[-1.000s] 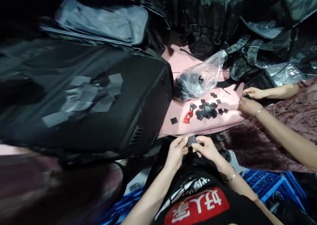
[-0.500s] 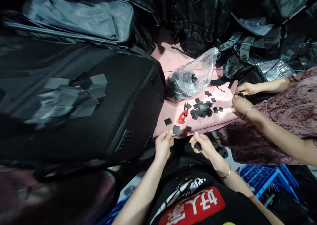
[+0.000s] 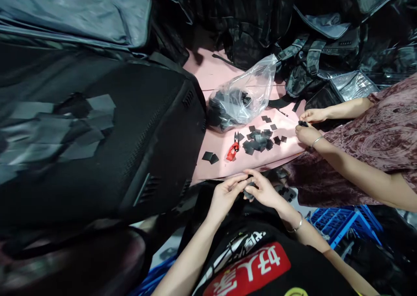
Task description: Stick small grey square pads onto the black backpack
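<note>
In the head view, my right hand (image 3: 265, 191) is closed around a small stack of dark square pieces (image 3: 249, 192), just below the table's front edge. Thumb and fingers of my left hand (image 3: 226, 192) come together at the stack, touching my right fingertips; how many pieces they pinch is hidden. Two loose dark squares (image 3: 210, 157) lie overlapping on the pink tabletop (image 3: 221, 169). Right of them rest red-handled thread snips (image 3: 233, 151) with dark blades. A scattered heap of the same squares (image 3: 259, 141) lies beyond, to the right.
A large black bag (image 3: 156, 113) fills the left, with more squares (image 3: 81, 131) spread on it. A clear plastic bag (image 3: 243, 103) of dark pieces sits behind the heap. At right, a co-worker's hands (image 3: 308, 129) hold something dark. A blue crate (image 3: 345, 226) stands below.
The square in my left hand now lies beside the other on the pink surface. My left hand has moved right to meet my right hand. The whole view has shifted slightly.
</note>
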`<action>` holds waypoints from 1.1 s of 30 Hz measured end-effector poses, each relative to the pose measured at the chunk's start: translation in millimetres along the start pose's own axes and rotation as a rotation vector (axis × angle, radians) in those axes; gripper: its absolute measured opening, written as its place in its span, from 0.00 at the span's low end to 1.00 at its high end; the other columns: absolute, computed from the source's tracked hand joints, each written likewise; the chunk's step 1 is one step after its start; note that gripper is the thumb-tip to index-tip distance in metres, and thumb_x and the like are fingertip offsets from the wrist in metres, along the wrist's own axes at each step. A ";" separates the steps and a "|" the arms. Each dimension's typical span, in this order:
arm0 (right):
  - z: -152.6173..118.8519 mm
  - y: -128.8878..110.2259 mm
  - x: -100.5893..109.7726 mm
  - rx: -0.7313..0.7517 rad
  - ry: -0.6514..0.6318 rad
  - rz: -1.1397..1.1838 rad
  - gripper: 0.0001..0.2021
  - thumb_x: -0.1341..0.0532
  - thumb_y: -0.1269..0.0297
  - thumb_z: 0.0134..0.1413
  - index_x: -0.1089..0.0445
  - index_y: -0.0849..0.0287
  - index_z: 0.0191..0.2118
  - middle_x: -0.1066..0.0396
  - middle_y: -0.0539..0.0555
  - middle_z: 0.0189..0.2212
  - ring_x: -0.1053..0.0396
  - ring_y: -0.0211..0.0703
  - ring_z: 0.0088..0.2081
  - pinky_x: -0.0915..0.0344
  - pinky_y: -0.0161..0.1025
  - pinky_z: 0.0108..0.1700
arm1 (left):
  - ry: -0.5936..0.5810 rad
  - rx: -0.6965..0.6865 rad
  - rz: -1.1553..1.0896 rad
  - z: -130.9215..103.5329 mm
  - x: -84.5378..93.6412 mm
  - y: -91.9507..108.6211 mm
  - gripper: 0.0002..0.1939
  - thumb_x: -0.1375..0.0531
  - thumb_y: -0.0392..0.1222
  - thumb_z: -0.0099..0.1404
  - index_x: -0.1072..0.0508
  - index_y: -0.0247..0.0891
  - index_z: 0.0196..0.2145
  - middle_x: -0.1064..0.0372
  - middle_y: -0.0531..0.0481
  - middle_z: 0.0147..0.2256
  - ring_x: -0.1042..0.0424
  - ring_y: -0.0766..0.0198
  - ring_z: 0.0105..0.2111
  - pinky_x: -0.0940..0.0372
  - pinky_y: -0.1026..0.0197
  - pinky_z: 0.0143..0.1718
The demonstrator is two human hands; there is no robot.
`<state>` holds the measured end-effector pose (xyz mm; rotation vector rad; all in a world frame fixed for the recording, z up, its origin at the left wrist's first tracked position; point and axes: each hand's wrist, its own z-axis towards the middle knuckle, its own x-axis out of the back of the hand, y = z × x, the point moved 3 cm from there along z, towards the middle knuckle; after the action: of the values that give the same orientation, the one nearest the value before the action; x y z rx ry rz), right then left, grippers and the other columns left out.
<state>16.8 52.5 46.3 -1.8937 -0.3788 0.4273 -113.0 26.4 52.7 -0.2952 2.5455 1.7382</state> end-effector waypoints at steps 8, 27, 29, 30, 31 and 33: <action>-10.5 -10.2 5.1 -0.017 -0.048 0.211 0.27 0.36 0.63 0.46 0.43 0.56 0.52 0.30 0.52 0.37 0.29 0.37 0.31 0.31 0.32 0.29 | 0.170 -0.002 -0.347 0.2 -0.4 4.1 0.17 0.37 0.50 0.54 0.35 0.35 0.19 0.45 0.58 0.18 0.45 0.74 0.17 0.47 0.70 0.18; -10.4 -13.2 14.0 -0.077 0.097 -0.115 0.13 0.40 0.57 0.49 0.34 0.63 0.25 0.39 0.43 0.13 0.46 0.26 0.11 0.52 0.25 0.13 | -0.020 0.125 -0.274 -8.1 -14.2 8.4 0.16 0.34 0.49 0.50 0.25 0.32 0.28 0.48 0.58 0.17 0.54 0.76 0.17 0.57 0.69 0.17; -9.8 -12.6 15.6 -0.082 0.092 -0.147 0.13 0.40 0.57 0.48 0.34 0.63 0.25 0.38 0.44 0.13 0.45 0.26 0.11 0.51 0.25 0.13 | 0.012 0.066 -0.101 -3.8 -12.7 9.3 0.15 0.34 0.49 0.50 0.27 0.32 0.25 0.50 0.59 0.16 0.55 0.76 0.17 0.60 0.68 0.17; -9.2 -12.2 16.8 -0.094 0.082 -0.148 0.12 0.39 0.57 0.48 0.34 0.63 0.25 0.38 0.44 0.13 0.45 0.26 0.11 0.52 0.25 0.13 | 0.020 0.050 -0.039 -0.6 -12.5 8.9 0.15 0.34 0.50 0.49 0.27 0.32 0.24 0.51 0.59 0.15 0.56 0.75 0.17 0.61 0.68 0.17; -8.4 -11.8 18.0 -0.109 0.068 -0.134 0.12 0.40 0.57 0.48 0.34 0.62 0.26 0.37 0.44 0.14 0.44 0.27 0.11 0.52 0.25 0.12 | 0.021 0.044 -0.004 3.5 -13.3 7.7 0.16 0.35 0.50 0.49 0.28 0.32 0.23 0.52 0.59 0.15 0.56 0.75 0.16 0.62 0.67 0.17; -6.8 -11.3 22.2 -0.132 0.056 -0.077 0.11 0.40 0.57 0.48 0.35 0.62 0.27 0.37 0.44 0.15 0.44 0.27 0.11 0.54 0.25 0.12 | 0.012 0.046 0.021 15.1 -18.0 4.3 0.16 0.37 0.52 0.50 0.30 0.33 0.22 0.53 0.60 0.14 0.57 0.74 0.16 0.62 0.67 0.17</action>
<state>38.9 60.9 56.6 -2.0074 -0.4505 0.3027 -97.1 44.2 53.7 -0.2786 2.6027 1.6875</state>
